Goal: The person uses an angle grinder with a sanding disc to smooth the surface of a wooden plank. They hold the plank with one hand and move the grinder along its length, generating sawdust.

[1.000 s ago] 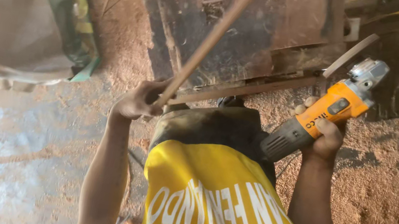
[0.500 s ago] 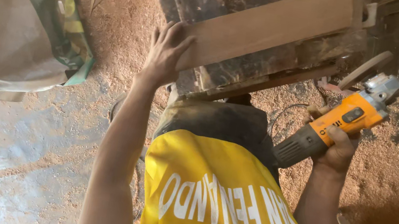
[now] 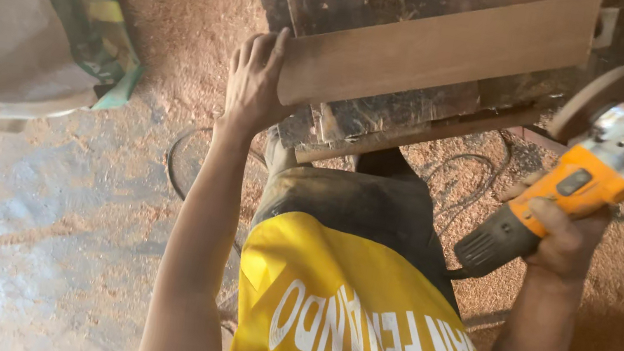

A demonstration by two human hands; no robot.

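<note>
Left hand (image 3: 253, 83) now grips the end of the wooden board (image 3: 440, 50), fingers wrapped, turned flat on the dark surface (image 3: 388, 117). Right hand (image 3: 569, 241) stays clenched around the orange grinder (image 3: 568, 191), disc near the board's far end.

The person wears a bright yellow, sleeveless fabric shirt (image 3: 355, 324) with a row of large white block letters printed across it. Below the shirt's hem sits a dark, dust-marked garment (image 3: 361, 208) covering the lower body; its exact kind cannot be told. Both arms are bare from shoulder to wrist. The left hand (image 3: 253, 83) and the right hand (image 3: 569, 241) are ungloved, with no rings, watch or bands visible.
</note>
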